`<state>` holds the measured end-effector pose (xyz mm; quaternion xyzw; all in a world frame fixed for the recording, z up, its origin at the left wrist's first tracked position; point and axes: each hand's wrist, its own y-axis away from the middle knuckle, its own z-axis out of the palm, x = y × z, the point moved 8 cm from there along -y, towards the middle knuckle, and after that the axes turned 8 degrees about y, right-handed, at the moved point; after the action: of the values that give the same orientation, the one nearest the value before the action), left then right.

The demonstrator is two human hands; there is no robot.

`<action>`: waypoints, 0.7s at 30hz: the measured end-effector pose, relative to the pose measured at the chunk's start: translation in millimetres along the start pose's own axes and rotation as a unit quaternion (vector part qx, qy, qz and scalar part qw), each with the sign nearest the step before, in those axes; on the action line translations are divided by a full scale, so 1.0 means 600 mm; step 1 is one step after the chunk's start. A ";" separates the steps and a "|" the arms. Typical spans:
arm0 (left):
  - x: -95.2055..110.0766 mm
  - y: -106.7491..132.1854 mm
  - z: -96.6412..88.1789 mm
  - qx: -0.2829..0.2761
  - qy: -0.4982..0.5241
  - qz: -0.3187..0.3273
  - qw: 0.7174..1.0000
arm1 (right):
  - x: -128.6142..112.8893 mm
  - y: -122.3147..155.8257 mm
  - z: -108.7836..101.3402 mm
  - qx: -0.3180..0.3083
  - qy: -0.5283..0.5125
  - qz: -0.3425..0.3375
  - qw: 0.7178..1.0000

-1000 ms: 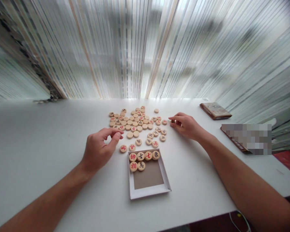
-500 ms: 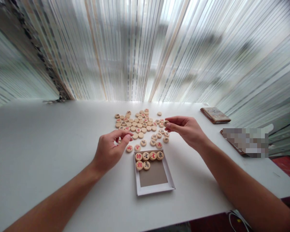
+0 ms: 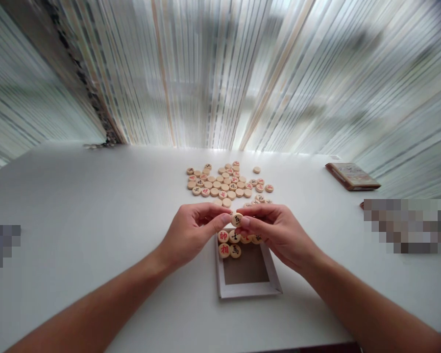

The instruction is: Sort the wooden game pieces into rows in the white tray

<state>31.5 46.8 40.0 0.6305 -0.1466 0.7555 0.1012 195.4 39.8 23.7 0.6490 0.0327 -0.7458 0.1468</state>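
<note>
Right hand [image 3: 283,233] pinches a black-marked disc [image 3: 236,220] above the white tray [image 3: 248,290]; left hand [image 3: 190,228], narrowly curled, sits beside it, grip unclear; loose discs [image 3: 225,187] lie beyond.

Person's right hand [image 3: 281,231] pinching a black-marked disc [image 3: 237,220] above a shallow white tray [image 3: 250,290], left hand [image 3: 187,229] at the disc's nine o'clock, six discs [image 3: 235,251] inside the tray, scattered discs [image 3: 225,187] toward twelve, brown-edged box [image 3: 355,176] at two.

1. This looks like a room in a home.
2. A sheer, striped white-and-tan fabric curtain [image 3: 198,73] hangs behind, light coming through.
3. On the smooth white table [image 3: 95,206] lie round pale wooden game pieces [image 3: 224,187], some bearing red or black characters.
</note>
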 end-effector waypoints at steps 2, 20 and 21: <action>-0.003 0.005 0.013 -0.015 0.041 -0.022 0.999 | 0.005 0.008 0.004 -0.011 -0.016 0.006 1.000; 0.014 0.020 0.026 0.013 0.031 -0.004 0.999 | -0.003 0.020 0.005 -0.009 -0.052 -0.030 0.998; 0.017 0.021 0.026 0.014 0.010 0.011 1.000 | -0.004 0.020 0.004 -0.008 -0.046 -0.039 0.998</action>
<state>39.7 29.1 51.4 0.6225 -0.1421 0.7648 0.0859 196.4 28.1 28.1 0.6106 0.0571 -0.7799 0.1248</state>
